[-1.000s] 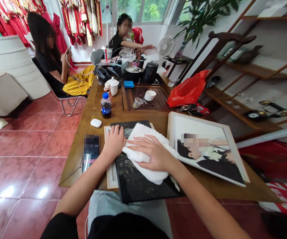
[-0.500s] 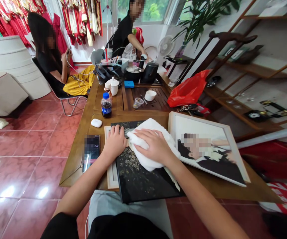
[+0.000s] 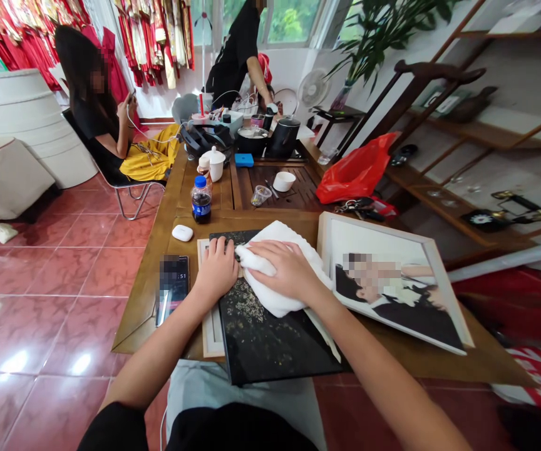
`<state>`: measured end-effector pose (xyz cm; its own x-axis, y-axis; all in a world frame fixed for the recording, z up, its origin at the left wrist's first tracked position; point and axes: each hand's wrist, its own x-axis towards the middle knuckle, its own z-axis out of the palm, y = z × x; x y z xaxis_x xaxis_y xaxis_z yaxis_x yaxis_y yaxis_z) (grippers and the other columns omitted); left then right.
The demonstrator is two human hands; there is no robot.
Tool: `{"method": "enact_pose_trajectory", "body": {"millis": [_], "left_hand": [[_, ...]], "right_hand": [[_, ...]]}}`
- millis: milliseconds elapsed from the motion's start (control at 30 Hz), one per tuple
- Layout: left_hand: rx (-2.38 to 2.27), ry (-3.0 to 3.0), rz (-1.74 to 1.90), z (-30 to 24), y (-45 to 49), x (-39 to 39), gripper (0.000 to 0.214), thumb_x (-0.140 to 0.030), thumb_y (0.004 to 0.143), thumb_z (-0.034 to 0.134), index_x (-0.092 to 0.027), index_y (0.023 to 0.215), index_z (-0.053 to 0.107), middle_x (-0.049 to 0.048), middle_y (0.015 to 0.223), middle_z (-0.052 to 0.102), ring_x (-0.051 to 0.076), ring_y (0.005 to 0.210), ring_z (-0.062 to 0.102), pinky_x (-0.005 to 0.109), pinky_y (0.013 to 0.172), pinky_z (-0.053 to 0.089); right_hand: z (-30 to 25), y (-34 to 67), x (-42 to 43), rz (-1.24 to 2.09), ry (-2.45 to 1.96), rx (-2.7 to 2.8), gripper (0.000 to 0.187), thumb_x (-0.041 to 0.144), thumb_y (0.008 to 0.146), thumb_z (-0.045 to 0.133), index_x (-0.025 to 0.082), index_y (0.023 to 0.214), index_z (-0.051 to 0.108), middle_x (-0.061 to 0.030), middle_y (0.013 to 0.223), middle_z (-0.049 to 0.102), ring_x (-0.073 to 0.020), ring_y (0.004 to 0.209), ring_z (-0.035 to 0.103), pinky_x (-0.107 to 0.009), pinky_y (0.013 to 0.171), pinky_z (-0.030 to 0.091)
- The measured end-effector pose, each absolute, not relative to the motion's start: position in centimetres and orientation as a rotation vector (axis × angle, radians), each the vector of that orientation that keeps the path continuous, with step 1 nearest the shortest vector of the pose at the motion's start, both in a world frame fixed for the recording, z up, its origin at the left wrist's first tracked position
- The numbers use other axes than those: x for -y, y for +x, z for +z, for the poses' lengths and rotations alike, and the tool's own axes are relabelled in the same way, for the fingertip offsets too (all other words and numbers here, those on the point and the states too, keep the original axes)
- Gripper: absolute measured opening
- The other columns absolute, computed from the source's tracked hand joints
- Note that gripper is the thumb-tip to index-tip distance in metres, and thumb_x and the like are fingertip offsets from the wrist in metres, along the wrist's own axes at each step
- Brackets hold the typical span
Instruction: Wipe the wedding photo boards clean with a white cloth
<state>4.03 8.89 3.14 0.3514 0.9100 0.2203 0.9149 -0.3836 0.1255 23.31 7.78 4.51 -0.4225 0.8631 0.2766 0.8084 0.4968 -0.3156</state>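
Note:
A black board (image 3: 275, 351), strewn with pale crumb-like bits, lies before me over a light-framed piece (image 3: 211, 332). My left hand (image 3: 217, 270) rests on the board's left side, fingers stretched forward and lying flat. A bunched white towel (image 3: 282, 300) covers the board's upper right part. Over it is my right hand (image 3: 287, 269), gripping a fold and pressing it against the board near the left fingertips. What lies under the towel is hidden, apart from a pale strip poking out at its lower right. To the right leans a framed photo (image 3: 421, 313) of people.
On the wooden table (image 3: 134, 319) are a phone (image 3: 174, 300), a white earbud case (image 3: 183, 233), a cola bottle (image 3: 201, 203), a lidded white mug (image 3: 214, 164), a small white bowl (image 3: 284, 181) and a red plastic bag (image 3: 359, 169). One person sits at the left; another stands behind the table.
My right hand and the towel have shifted slightly up and left across the board. My left hand stays in place. The standing person at the back has straightened up.

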Motion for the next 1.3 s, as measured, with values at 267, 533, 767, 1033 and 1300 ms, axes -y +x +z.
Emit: {"method": "enact_pose_trajectory", "body": {"millis": [267,533,767,1033,1300], "left_hand": [[1.75,-2.56,-0.406,3.3,4.1,-8.8,0.041,-0.02,0.099,0.042,-0.01,0.138,0.052,0.019,0.143,0.053,0.034,0.135,0.046,0.046,0.106,0.045],[1.754,-2.59,-0.354,3.7,4.0,-8.7,0.043,-0.024,0.099,0.05,-0.009,0.139,0.049,0.0197,0.144,0.051,0.034,0.135,0.047,0.045,0.107,0.045],[1.769,-2.602,-0.334,4.0,4.1,-8.5,0.035,-0.022,0.1,0.044,-0.011,0.132,0.054,0.0172,0.141,0.055,0.031,0.13,0.049,0.044,0.104,0.047],[1.76,-2.612,-0.344,3.8,4.0,-8.5,0.036,-0.023,0.1,0.043,-0.012,0.132,0.055,0.0172,0.144,0.053,0.032,0.132,0.048,0.046,0.103,0.048],[1.762,-2.601,-0.4,3.9,4.1,-8.4,0.035,-0.023,0.1,0.046,-0.011,0.132,0.055,0.0179,0.143,0.053,0.033,0.133,0.048,0.047,0.104,0.047]], "right_hand": [[4.1,22.9,-8.9,0.149,-1.463,2.249,0.043,0.045,0.096,0.051,0.025,0.132,0.064,-0.0115,0.139,0.065,-0.0345,0.129,0.055,-0.058,0.106,0.033],[4.7,23.7,-9.4,0.258,-1.193,2.479,0.047,0.045,0.091,0.06,0.024,0.133,0.063,-0.0063,0.139,0.066,-0.0269,0.131,0.056,-0.049,0.112,0.032],[4.2,22.9,-10.8,0.231,-1.385,2.339,0.042,0.046,0.092,0.058,0.026,0.128,0.066,-0.0087,0.138,0.066,-0.0318,0.129,0.056,-0.054,0.107,0.036],[3.7,22.3,-11.9,0.182,-1.57,2.179,0.042,0.046,0.094,0.054,0.023,0.128,0.065,-0.0112,0.137,0.066,-0.0357,0.128,0.056,-0.06,0.104,0.036],[4.0,23.6,-11.1,0.194,-1.311,2.375,0.045,0.045,0.093,0.056,0.025,0.133,0.064,-0.0087,0.14,0.065,-0.031,0.131,0.055,-0.054,0.11,0.035]]}}
